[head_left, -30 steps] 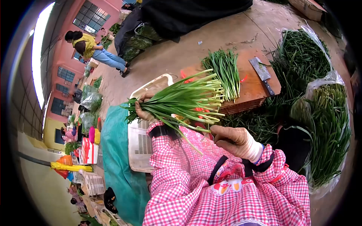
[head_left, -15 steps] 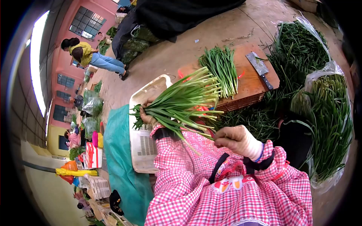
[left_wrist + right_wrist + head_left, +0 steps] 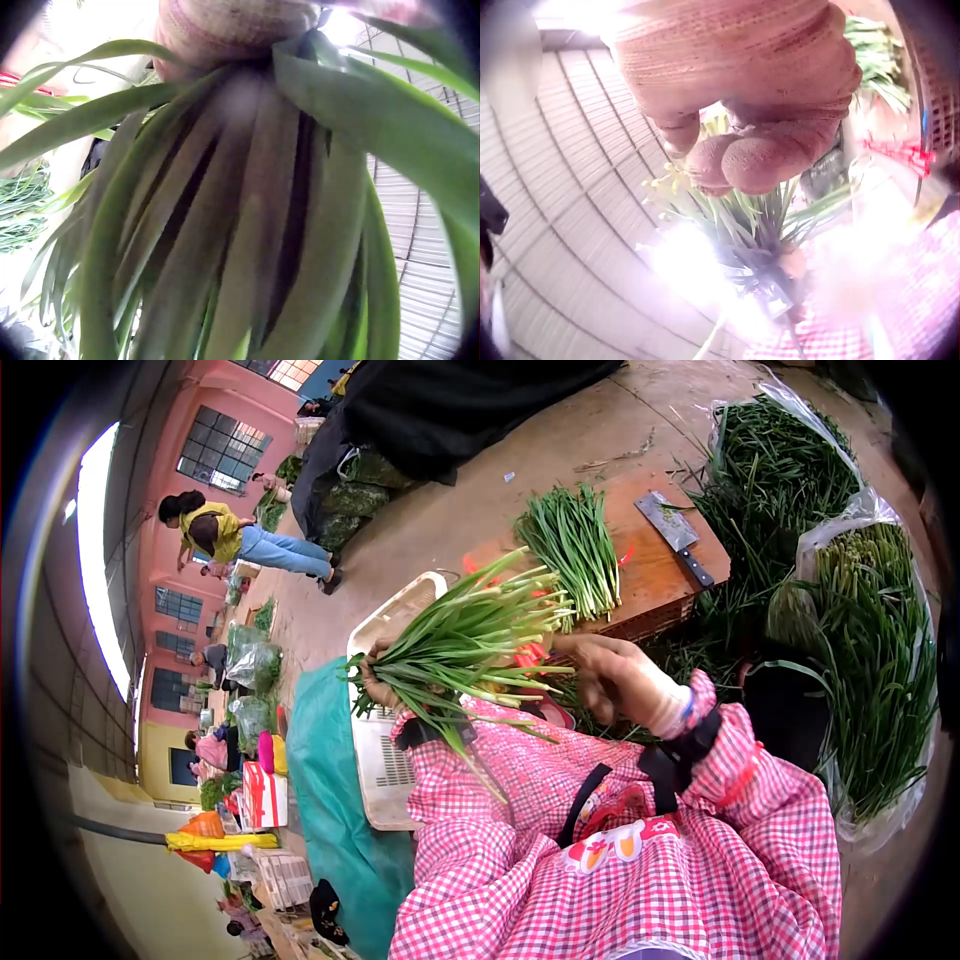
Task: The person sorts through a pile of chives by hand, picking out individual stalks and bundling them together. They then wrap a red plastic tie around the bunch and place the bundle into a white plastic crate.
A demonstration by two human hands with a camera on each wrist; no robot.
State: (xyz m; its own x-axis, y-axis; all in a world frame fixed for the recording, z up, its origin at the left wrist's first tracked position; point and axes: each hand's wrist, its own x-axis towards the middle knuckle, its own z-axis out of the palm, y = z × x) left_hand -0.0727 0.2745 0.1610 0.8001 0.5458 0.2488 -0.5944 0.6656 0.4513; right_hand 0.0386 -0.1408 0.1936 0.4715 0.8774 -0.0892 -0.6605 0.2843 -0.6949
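My left hand grips a loose bunch of garlic chives around its leafy end, with the pale stem ends fanning to the right. Broad green leaves fill the left wrist view just beyond that hand. By the stem ends hovers my right hand, its fingers loosely bent. In the right wrist view a gap shows between thumb and fingers, with nothing held there. A second bunch of chives lies on the wooden board, beside a cleaver.
A white plastic crate stands under my left forearm, next to a teal sheet. Large plastic bags of greens line the right side. Red ties lie by the board. Further off, a person in yellow stands near dark-covered sacks.
My right hand has moved up and slightly away from the lower stems, its fingers loosening. The left hand still holds the bunch, which has tilted a little. The head view has shifted slightly.
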